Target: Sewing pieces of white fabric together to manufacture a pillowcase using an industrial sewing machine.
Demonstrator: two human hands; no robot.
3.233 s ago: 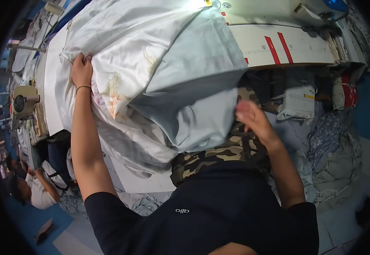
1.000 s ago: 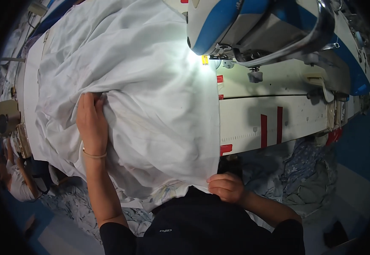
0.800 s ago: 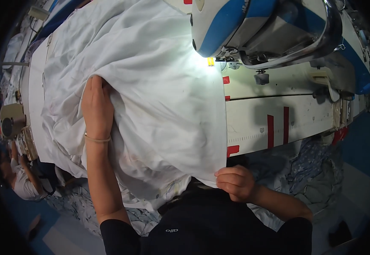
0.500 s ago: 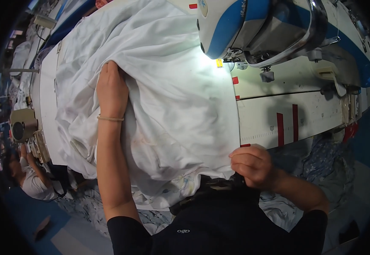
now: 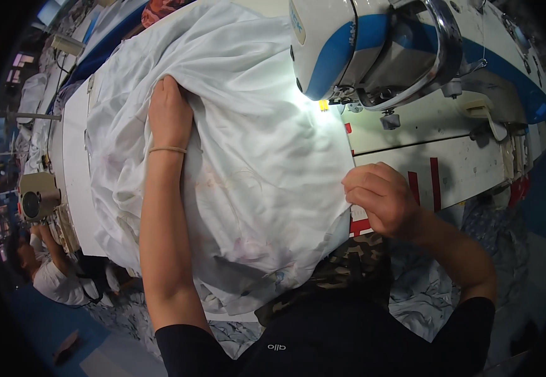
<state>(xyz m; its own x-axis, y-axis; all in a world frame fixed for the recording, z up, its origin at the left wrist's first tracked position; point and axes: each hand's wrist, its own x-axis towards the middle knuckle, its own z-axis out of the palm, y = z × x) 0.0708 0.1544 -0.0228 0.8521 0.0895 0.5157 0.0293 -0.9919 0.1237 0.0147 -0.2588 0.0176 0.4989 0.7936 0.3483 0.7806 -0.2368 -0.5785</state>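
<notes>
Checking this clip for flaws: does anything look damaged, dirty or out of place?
The white cloth shows faint pinkish-brown marks near its middle, beside the left hand's forearm. Otherwise nothing stands out; the right hand pinches the cloth's edge.

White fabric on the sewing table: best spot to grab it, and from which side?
Probably the near right edge of the white fabric, where it hangs off the table in front of the sewing machine. That edge is free and thin, so a pinch from the right works, as the right hand does. The left hand presses flat on the bunched middle, which offers no clean edge.
</notes>
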